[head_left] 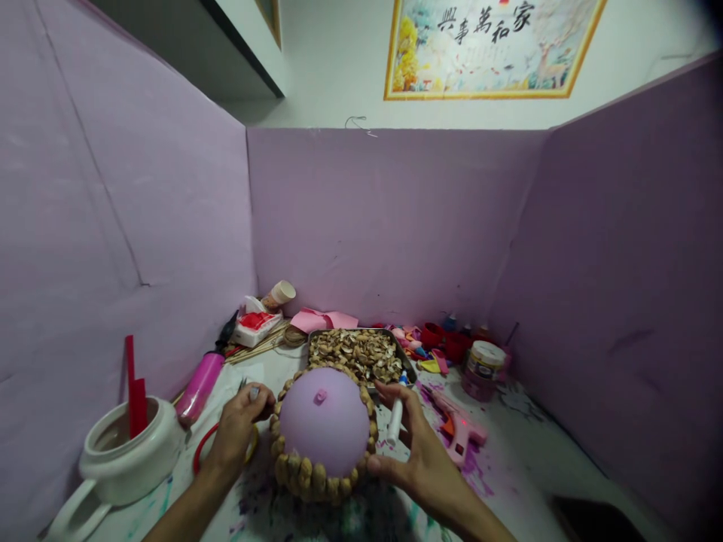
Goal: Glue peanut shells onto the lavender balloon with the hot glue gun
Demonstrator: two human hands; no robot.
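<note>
A pale purple balloon (324,425), its knot facing up, sits inside a bowl-like ring of peanut shells (313,482) on the table. My left hand (240,421) has its fingers curled, with the tips against the ring's left side. Scissors with a red and a yellow handle (203,449) lie partly hidden under that hand. On the other side, my right hand (415,444) curves around the ring, thumb and fingers at its edge. Behind the right fingers shows a white marker-like stick (395,423) with a blue end; whether they grip it I cannot tell.
A metal tray (410,369) of split shells stands behind the balloon. Right of it are a pink glue gun (464,436), a lidded jar (484,369) and several loose balloons (432,364). A white pot (127,470) and a pink pump (200,388) are at left. Purple panels (395,218) enclose the table.
</note>
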